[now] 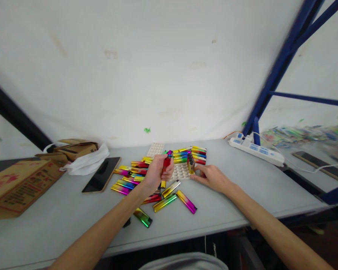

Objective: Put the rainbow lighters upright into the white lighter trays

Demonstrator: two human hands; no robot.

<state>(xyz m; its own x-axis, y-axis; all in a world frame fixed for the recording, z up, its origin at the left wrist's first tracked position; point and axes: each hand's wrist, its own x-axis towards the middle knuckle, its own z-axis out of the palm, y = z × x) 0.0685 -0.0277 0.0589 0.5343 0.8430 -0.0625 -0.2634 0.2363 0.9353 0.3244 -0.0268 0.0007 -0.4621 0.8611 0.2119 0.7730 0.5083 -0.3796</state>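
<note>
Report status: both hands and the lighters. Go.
Left hand shut on red lighter, beside white tray. Right hand open, fingertips at tray's right edge. Loose lighters scattered on table; phone off left.

red lighter (166,162) half hidden in left hand (157,171); clutter (304,135) far right blurred

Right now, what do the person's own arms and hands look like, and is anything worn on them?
The left hand and the right hand are bare: no gloves, and no ring, watch or bracelet shows. The left forearm and right forearm are bare too, with no sleeve in view. A grey garment shows at the bottom edge.
</note>
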